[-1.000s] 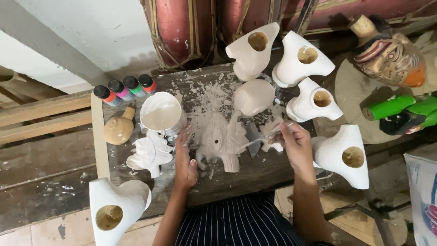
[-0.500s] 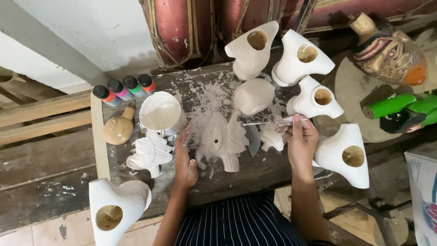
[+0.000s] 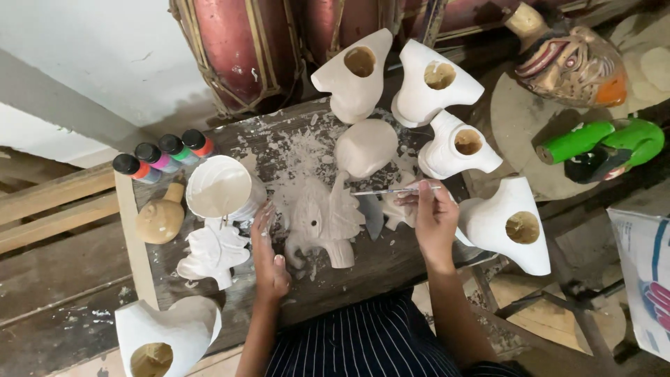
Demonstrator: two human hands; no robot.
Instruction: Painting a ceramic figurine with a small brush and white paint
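white-primed wooden carving [image 3: 322, 222] lies flat at the middle of the dark tabletop [image 3: 363, 269], leafy or feathered edges, small dark hole in it. left hand [image 3: 269, 255] rests on the tabletop just beside its left edge, fingers stretched out toward it, fingertips touching or nearly touching the carving (looks like it steadies the piece, hard to be sure). right hand [image 3: 434, 218] pinches a thin brush [image 3: 394, 190] between thumb and fingers, brush held level, tip pointing left above the upper right of the carving, not clearly touching it.

white cup [image 3: 220, 187] sits upper left of the carving, close to the left hand, likely paint or primer kept in reach. four small paint bottles [image 3: 165, 156] with coloured bodies and black caps lie in a row at the tabletop's far left corner. tan round wooden piece [image 3: 160, 219] next to the cup. second leaf-shaped carving [image 3: 213, 253] left of the left hand, already white.

hollow white mask blanks [image 3: 436, 87] ring the work area, openings up, probably set aside to dry; one at bottom left [image 3: 164, 334] is partly cut off by the frame. white flakes and splatter cover the tabletop top centre.

painted mask [image 3: 569, 63] and green wooden piece [image 3: 604, 143] sit off to the right. red drum [image 3: 234, 49] at top cropped. person's striped clothing [image 3: 363, 342] hides the tabletop's near edge. small white piece under the right hand mostly hidden.
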